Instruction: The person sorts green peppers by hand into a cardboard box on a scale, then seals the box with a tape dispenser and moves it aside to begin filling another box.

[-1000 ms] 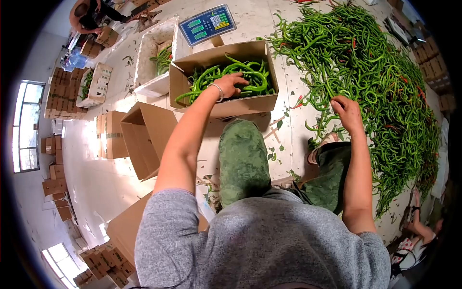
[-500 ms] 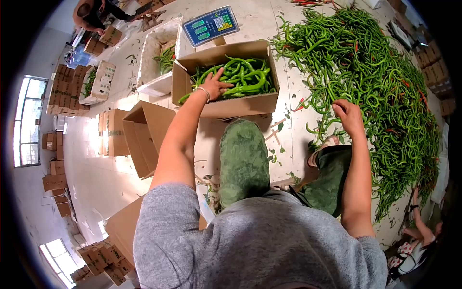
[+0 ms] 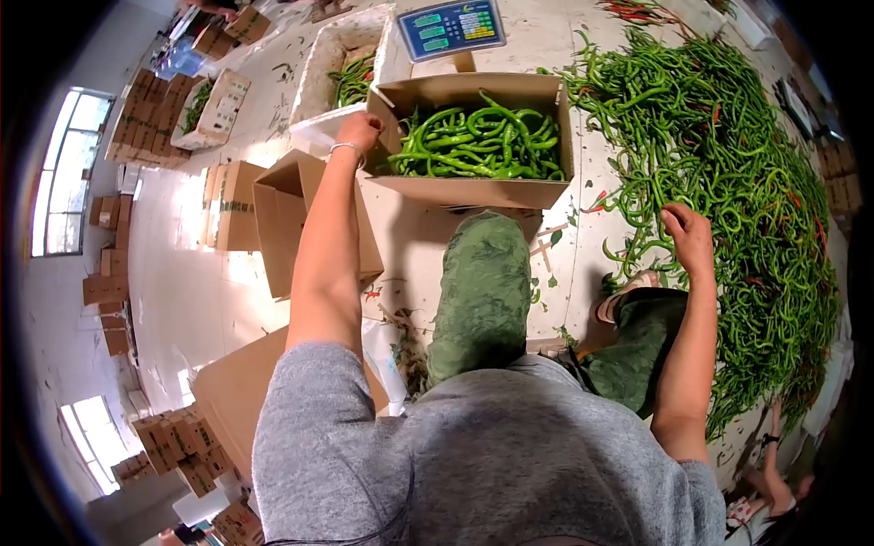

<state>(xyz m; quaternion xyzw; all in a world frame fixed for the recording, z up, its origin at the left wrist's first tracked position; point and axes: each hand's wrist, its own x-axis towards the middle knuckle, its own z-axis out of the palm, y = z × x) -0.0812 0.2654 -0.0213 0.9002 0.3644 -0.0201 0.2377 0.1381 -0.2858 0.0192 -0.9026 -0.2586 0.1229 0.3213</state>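
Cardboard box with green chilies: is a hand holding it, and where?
The left hand is at the cardboard box's left end, but whether it grips there can't be told. The right hand is away from it, nothing visible in its grip.

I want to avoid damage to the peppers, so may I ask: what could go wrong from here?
1. The left hand is at the left end of the cardboard box; a hard push there might shift the box.
2. The scale display stands close behind the box, so a shift backward could bump it.
3. The right foot is beside loose peppers at the edge of the pile; a careless step may crush some.
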